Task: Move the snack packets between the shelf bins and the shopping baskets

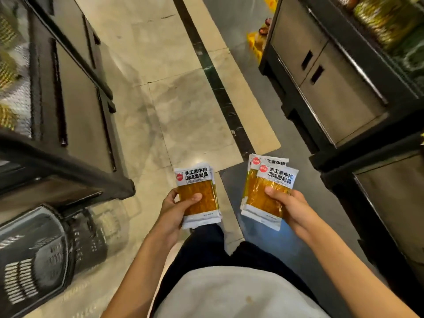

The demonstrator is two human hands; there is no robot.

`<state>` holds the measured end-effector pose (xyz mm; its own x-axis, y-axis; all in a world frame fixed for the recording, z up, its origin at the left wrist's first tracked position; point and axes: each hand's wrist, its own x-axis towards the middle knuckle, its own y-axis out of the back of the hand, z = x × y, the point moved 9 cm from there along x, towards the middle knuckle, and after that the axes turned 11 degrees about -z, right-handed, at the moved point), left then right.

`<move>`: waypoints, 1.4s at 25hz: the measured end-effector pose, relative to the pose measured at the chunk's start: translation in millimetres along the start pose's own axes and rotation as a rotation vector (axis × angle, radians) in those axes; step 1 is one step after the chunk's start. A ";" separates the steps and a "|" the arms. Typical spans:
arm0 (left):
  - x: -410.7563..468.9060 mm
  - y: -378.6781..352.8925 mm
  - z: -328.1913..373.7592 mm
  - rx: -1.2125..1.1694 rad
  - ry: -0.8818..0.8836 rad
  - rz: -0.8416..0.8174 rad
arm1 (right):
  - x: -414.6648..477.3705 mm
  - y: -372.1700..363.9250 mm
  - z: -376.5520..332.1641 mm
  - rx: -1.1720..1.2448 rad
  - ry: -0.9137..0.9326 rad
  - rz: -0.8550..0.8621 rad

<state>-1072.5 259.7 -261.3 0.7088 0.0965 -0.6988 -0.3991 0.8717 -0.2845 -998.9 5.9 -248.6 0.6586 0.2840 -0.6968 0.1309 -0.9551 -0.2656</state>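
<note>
The snack packets are in neither a bin nor a basket. They are held out over the aisle floor in both hands. A small squared stack sits in the left hand, whose fingers curl behind its lower half while the thumb presses across the orange front. A looser fanned stack is gripped the same way in the right hand.

This looks like the carrying step, between pick-up and drop-off. Which way the packets are travelling cannot be told from this view. If they are bound for the basket, the next move calls for a turn to the left and a reach down, then letting go of one stack at a time. The fanned stack seems the likelier to slip apart.

A black shopping basket stands on the floor at lower left, just beside the foot of the left shelf unit. It is too blurred to make out what it holds. Above it, the left shelf bins hold yellowish and pale packs. The right shelf holds green and yellow goods above closed cabinet doors.
</note>
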 end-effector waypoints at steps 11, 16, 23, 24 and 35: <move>229.8 -169.6 205.0 0.332 0.041 -0.295 | 110.5 55.0 -119.7 0.248 0.046 0.257; 296.5 -225.4 248.0 0.330 0.070 -0.317 | 183.5 86.3 -228.4 0.323 0.129 0.252; 373.1 -286.7 311.4 0.337 0.105 -0.343 | 253.1 117.5 -357.3 0.330 0.212 0.272; 390.8 -300.1 323.0 0.358 0.103 -0.350 | 262.9 123.9 -371.1 0.333 0.221 0.296; 521.8 -615.5 545.7 0.569 -0.086 -0.882 | 301.8 196.3 -625.8 0.395 0.688 0.598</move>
<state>-139.6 35.8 -92.7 0.6629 -0.6678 -0.3386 0.5948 0.7444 -0.3036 -310.7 -148.3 -94.0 0.8385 -0.4657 -0.2830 -0.5373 -0.7931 -0.2868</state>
